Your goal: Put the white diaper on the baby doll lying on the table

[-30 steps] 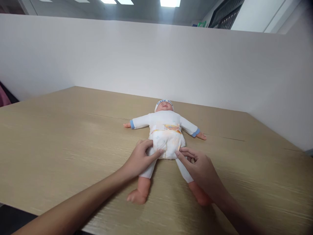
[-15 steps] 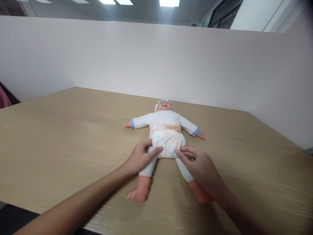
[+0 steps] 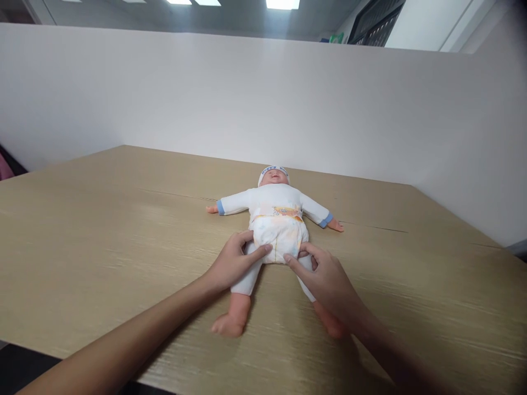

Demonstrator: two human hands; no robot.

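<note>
A baby doll [image 3: 278, 195] in a white suit with blue cuffs lies on its back, head away from me and arms spread. Round its hips sits a white diaper [image 3: 276, 233] with an orange-printed waistband. My left hand [image 3: 234, 261] grips the diaper's edge at the left leg opening, thumb on the front, other fingers round the side. At the opposite leg opening, my right hand [image 3: 323, 274] pinches the edge, its thumb lying on the diaper's lower front. Part of the doll's leg on that side is hidden behind this hand.
The doll lies on a wood-grain table [image 3: 123, 236] with thin seams across it. A white partition [image 3: 206, 93] rises along the back and right. Dark and pink fabric [image 3: 7, 165] shows at the far left edge.
My right hand has shifted left, its thumb further onto the diaper's front and its fingers more spread round the edge. My left hand keeps its hold. The whole view has shifted slightly.
</note>
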